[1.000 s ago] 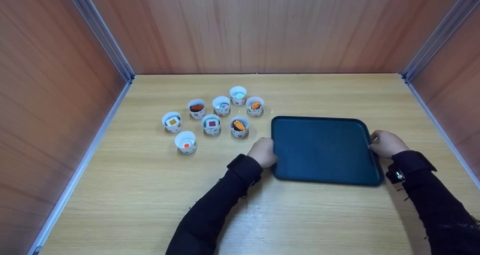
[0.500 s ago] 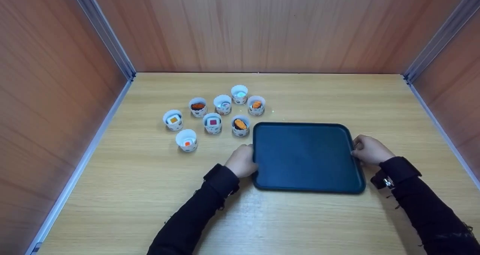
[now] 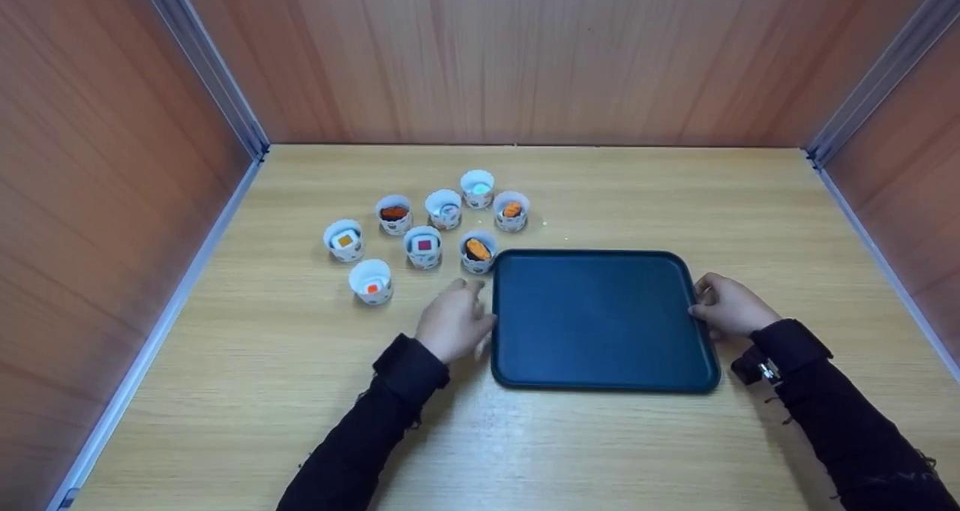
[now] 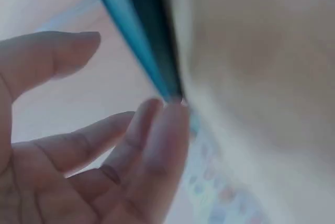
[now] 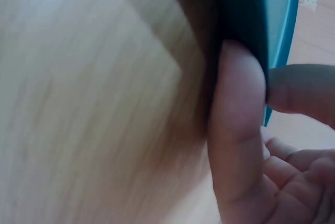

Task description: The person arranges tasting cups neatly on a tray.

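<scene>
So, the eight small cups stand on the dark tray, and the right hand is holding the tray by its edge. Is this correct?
Not quite: the head view shows the eight small cups standing on the table, not on the dark tray. The right hand is indeed holding the tray by its edge.

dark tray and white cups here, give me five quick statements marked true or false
1. Eight cups are in view. True.
2. The right hand pinches the edge of the tray. True.
3. The left hand holds a cup. False: it is at the tray's left edge, holding no cup.
4. The cup nearest the person contains something orange-red. True.
5. The cups stand on the tray. False: they stand on the table.
</scene>
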Motion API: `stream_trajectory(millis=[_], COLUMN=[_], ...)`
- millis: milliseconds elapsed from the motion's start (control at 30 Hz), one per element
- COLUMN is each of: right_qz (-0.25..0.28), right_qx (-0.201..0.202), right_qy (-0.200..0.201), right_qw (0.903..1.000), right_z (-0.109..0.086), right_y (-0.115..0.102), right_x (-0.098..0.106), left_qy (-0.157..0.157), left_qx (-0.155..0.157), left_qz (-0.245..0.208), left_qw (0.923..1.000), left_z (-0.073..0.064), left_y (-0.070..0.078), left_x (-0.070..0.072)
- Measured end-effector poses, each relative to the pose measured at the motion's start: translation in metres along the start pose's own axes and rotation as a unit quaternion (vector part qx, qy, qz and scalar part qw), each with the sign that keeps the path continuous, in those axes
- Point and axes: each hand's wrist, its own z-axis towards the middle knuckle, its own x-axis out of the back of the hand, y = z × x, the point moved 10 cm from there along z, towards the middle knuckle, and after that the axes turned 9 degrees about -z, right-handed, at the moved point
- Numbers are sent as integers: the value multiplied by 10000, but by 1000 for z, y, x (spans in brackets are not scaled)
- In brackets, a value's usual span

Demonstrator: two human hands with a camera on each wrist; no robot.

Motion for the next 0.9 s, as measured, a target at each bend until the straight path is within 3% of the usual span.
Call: stream_trajectory(millis=[100, 200, 300, 400, 533, 767, 900], right_qz=[0, -28, -38, 21, 103, 32, -83], right_qx=[76, 150, 173, 140, 79, 85, 98], right_qy=[7, 50, 91, 116, 143, 249, 306], right_qw=[10000, 9999, 9998, 9998, 9998, 9996, 9994], right_z=[-1, -1, -2, -3, -5, -7, -8], right_y=[-1, -2, -3, -1, 1, 0, -3], right_x=[-1, -1, -1, -1, -1, -2, -4], left_qy=[766, 1438, 1711, 1602, 1341, 1328, 1104], left_qx=[-35, -89, 190, 710, 1305, 1498, 1746], left_qz=[250, 563, 643, 323, -297, -584, -624], left_qw=[9967, 9880, 9830, 9840, 9819, 9780, 9764], left_z=[-4, -9, -10, -7, -6, -3, 0], left_y=[-8, -21, -43, -70, -100, -115, -124], left_x=[31, 61, 84, 95, 96, 99, 96])
